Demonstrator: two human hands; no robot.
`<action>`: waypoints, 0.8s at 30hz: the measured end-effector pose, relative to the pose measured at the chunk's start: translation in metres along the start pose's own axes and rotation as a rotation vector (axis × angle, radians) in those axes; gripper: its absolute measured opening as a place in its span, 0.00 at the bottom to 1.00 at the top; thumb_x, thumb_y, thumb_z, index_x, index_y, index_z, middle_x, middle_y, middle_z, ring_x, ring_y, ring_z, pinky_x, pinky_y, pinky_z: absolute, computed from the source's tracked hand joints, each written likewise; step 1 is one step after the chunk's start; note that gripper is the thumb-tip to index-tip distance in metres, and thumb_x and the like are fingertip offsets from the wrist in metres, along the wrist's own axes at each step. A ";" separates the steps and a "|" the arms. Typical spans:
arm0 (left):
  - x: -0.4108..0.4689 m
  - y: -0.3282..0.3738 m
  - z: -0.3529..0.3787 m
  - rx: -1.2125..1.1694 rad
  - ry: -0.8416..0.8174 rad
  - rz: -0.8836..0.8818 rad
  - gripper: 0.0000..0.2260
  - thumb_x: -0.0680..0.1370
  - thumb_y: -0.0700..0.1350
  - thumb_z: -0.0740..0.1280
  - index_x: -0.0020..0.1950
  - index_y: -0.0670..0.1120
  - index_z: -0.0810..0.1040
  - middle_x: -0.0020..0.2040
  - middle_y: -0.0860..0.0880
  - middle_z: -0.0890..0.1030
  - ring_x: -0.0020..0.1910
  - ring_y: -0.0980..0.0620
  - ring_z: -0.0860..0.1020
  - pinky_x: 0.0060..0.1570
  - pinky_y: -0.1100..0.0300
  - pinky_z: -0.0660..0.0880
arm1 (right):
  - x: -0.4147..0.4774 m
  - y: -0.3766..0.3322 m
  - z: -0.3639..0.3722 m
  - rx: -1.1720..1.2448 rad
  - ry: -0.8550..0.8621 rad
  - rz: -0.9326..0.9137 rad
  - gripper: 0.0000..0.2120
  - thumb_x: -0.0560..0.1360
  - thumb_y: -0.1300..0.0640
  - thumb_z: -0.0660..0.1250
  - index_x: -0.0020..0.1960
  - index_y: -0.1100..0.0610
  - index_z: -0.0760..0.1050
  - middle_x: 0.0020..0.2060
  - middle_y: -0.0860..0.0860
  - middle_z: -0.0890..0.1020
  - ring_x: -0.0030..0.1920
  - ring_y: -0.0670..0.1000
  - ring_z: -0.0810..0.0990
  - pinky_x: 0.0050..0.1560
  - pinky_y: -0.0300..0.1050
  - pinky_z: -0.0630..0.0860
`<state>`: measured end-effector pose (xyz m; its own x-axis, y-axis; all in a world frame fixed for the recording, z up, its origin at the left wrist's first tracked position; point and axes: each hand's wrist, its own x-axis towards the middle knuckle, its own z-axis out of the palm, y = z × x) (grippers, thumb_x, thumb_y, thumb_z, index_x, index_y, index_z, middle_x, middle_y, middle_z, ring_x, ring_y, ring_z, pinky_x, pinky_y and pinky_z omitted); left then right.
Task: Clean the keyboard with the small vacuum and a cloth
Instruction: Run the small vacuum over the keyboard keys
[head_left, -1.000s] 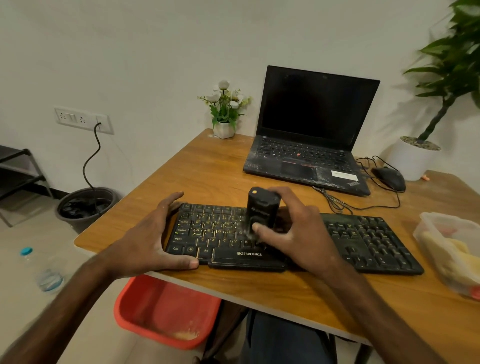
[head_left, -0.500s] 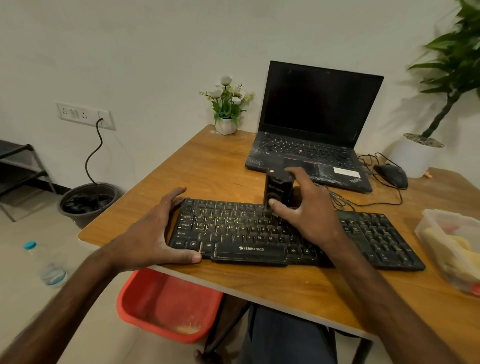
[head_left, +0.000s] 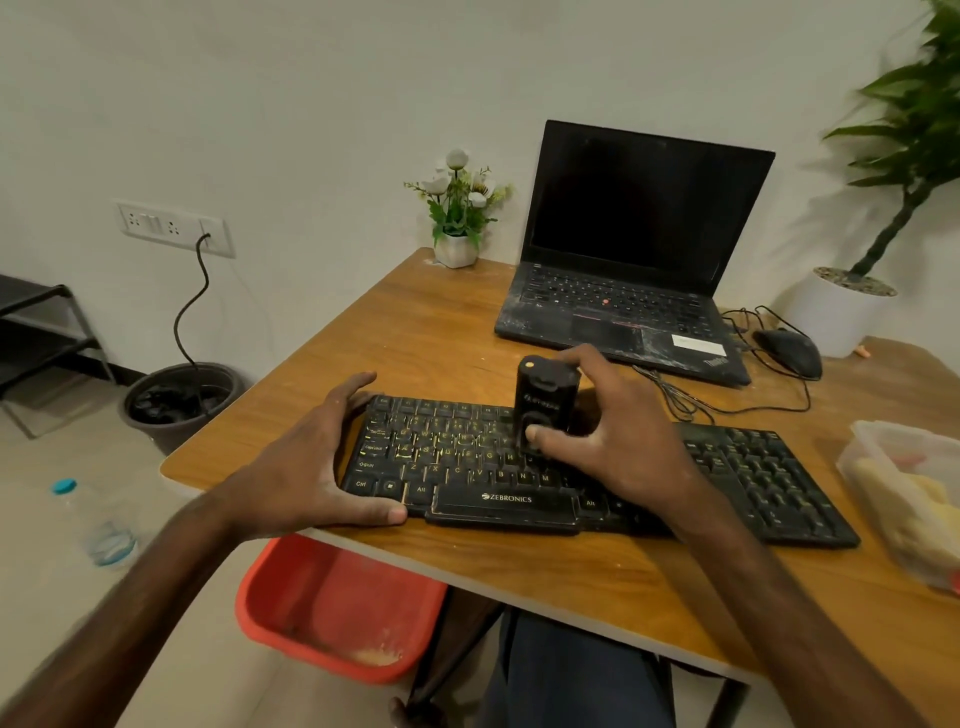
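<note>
A black keyboard (head_left: 467, 470) lies near the front edge of the wooden table (head_left: 426, 332). A small black vacuum (head_left: 544, 397) stands upright on its upper key rows, a little right of the letter keys' middle. My right hand (head_left: 618, 447) grips the vacuum, thumb on its front and fingers behind it. My left hand (head_left: 317, 467) rests on the keyboard's left end, thumb along the front edge and spread fingers at the back corner. A clear plastic container (head_left: 883, 457) with something yellow inside sits at the right edge.
Behind the keyboard are an open laptop (head_left: 623, 301), a wired mouse (head_left: 789, 351) with loose cable, and a small flower pot (head_left: 457, 249). A large potted plant (head_left: 841, 312) stands at the back right. A red tub (head_left: 337, 608) sits under the table.
My right hand slid the vacuum back to the keyboard's far edge, then drew it toward me onto the upper key rows. My left hand stayed on the left end.
</note>
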<state>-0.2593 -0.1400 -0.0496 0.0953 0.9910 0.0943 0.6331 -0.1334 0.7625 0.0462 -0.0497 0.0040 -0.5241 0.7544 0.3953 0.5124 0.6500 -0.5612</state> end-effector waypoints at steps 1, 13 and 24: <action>0.000 0.000 0.000 0.000 0.004 0.002 0.62 0.54 0.71 0.80 0.79 0.66 0.47 0.73 0.64 0.64 0.73 0.64 0.66 0.74 0.52 0.66 | -0.008 -0.006 0.002 0.015 -0.014 -0.015 0.27 0.69 0.50 0.77 0.63 0.47 0.68 0.51 0.46 0.82 0.43 0.41 0.83 0.41 0.36 0.82; 0.000 -0.003 0.000 0.018 -0.006 -0.006 0.61 0.55 0.71 0.80 0.79 0.66 0.46 0.72 0.66 0.64 0.73 0.64 0.66 0.74 0.51 0.66 | -0.027 0.020 -0.029 0.699 0.339 0.291 0.30 0.76 0.62 0.69 0.69 0.39 0.63 0.56 0.56 0.81 0.52 0.56 0.84 0.45 0.55 0.83; -0.001 0.001 0.000 0.022 -0.012 -0.006 0.62 0.54 0.73 0.78 0.79 0.65 0.45 0.67 0.77 0.59 0.70 0.71 0.64 0.74 0.53 0.65 | -0.015 0.016 -0.011 0.816 0.332 0.312 0.36 0.72 0.67 0.72 0.71 0.42 0.64 0.54 0.56 0.83 0.49 0.54 0.85 0.39 0.48 0.82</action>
<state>-0.2581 -0.1408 -0.0487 0.1008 0.9916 0.0816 0.6505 -0.1277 0.7487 0.0695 -0.0500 -0.0032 -0.1573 0.9535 0.2573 -0.1050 0.2429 -0.9644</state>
